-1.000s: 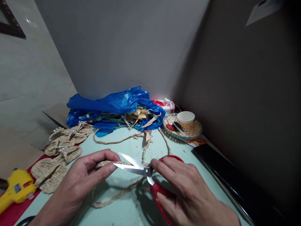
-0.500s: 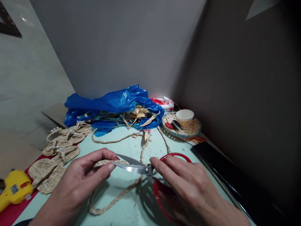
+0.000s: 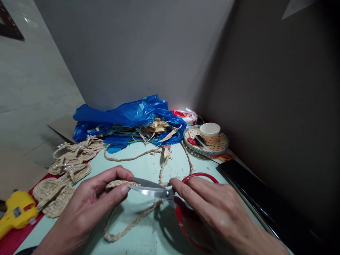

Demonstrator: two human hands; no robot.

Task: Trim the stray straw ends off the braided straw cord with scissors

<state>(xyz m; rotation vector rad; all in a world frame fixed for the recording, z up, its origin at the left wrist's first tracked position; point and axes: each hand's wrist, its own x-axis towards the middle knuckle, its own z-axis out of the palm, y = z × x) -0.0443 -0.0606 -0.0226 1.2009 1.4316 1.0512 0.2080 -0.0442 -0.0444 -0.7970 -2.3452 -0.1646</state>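
Observation:
Between thumb and fingers, my left hand [image 3: 92, 202] pinches a braided straw cord [image 3: 131, 226], whose length loops down onto the table. My right hand [image 3: 212, 202] grips red-handled scissors [image 3: 155, 191]. Their blades point left, parted, with the pinched bit of cord between them close to my left fingertips. More of the cord runs behind the blades toward the back of the table. Part of the bundle in my left palm is hidden by the fingers.
Woven straw slippers [image 3: 54, 193] line the left side, beside a yellow glue gun [image 3: 20, 210]. A blue plastic bag [image 3: 122, 115] with dry husk strips lies at the back. Right of it stands a woven tray [image 3: 191, 147] with a paper cup [image 3: 209, 130]. A long black object [image 3: 255, 191] edges the right.
The scissors and my right hand have shifted very slightly to the right. The blades look a little less widely parted. My left hand keeps its pinch on the cord.

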